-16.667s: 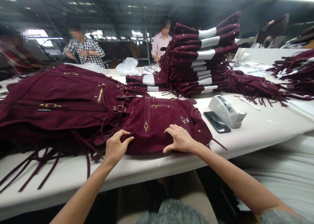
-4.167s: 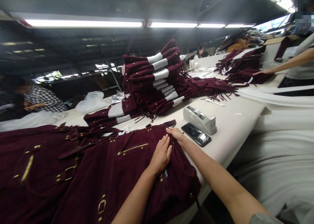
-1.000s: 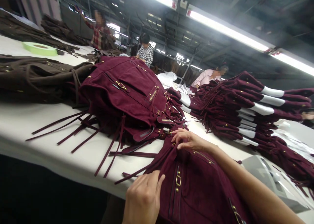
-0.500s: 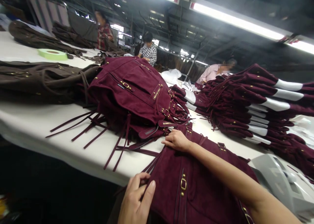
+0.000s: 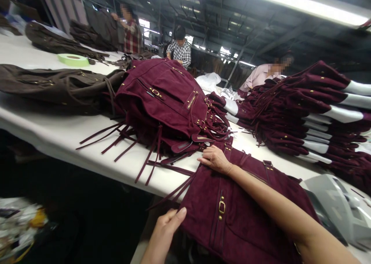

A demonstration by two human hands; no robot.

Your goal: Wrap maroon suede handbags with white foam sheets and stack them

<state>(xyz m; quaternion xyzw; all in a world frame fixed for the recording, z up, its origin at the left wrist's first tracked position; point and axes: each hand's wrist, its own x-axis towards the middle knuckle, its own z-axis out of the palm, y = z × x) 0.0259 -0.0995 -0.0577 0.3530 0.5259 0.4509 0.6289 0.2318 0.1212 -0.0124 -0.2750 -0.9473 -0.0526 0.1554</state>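
A maroon suede bag with brass buckles and studs lies in front of me at the table's near edge. At its near left corner, my left hand grips the edge, thumb on the outside and the other fingers hidden beneath. Closer to the top edge, my right hand is closed on the same bag with its fingers curled. Just beyond that hand is a stack of maroon bags, with fringe straps, zip pulls and tags hanging from it.
High piles of maroon bags with white-wrapped handles stand to the right, behind a grey machine. Brown bags and a green tape roll lie left on the white table. Several people work farther back.
My view has shifted, so the scene sits farther right and slightly higher. My left thumb now lies along the bag's corner while its other fingers have slipped out of sight. My right hand keeps its place.
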